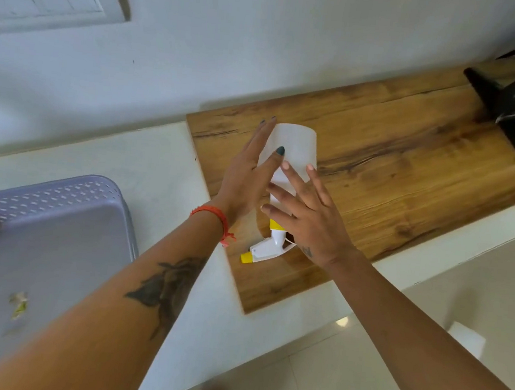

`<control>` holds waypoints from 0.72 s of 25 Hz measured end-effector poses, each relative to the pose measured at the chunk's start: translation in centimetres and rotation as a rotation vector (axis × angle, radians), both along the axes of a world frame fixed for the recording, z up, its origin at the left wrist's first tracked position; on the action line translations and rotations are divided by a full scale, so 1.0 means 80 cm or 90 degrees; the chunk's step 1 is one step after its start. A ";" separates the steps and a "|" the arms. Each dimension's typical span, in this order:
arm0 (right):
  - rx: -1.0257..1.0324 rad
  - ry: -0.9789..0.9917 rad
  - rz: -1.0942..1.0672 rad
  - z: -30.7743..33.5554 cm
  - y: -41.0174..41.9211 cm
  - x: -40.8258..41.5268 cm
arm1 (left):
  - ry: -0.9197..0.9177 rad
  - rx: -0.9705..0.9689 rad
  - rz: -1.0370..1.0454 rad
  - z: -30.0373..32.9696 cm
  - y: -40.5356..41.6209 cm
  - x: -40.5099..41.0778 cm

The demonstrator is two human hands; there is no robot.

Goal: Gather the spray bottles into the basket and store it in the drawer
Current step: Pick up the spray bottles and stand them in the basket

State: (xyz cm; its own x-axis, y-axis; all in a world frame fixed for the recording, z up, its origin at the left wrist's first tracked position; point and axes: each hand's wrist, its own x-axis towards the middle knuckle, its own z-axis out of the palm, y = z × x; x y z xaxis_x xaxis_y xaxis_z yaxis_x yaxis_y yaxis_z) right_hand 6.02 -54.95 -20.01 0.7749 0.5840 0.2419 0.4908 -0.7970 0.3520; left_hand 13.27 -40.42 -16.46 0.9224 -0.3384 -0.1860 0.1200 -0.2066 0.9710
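A white spray bottle (298, 148) with a yellow collar and a white trigger head with a yellow nozzle lies on its side on the wooden top (410, 165). The nozzle points toward me. My left hand (248, 175) lies along the bottle's left side with straight fingers, the thumb across its body. My right hand (307, 215) hovers over the bottle's lower part with fingers spread and straight. The lilac perforated basket (58, 223) stands at the lower left, apart from the bottle.
The wooden top sits on a white cabinet (164, 167) against a white wall. A black stand foot (507, 105) rests on the wood at the far right. A small scrap lies in the basket. Pale floor tiles show at the lower right.
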 end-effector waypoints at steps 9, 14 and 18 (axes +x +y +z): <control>0.220 0.023 0.016 0.075 0.041 -0.003 | 0.215 -0.148 0.048 0.041 0.061 -0.011; 0.460 0.097 -0.016 0.142 0.113 -0.004 | 0.263 -0.260 0.154 0.081 0.131 -0.047; 0.673 0.093 -0.096 0.187 0.199 -0.007 | 0.232 -0.325 0.266 0.106 0.190 -0.097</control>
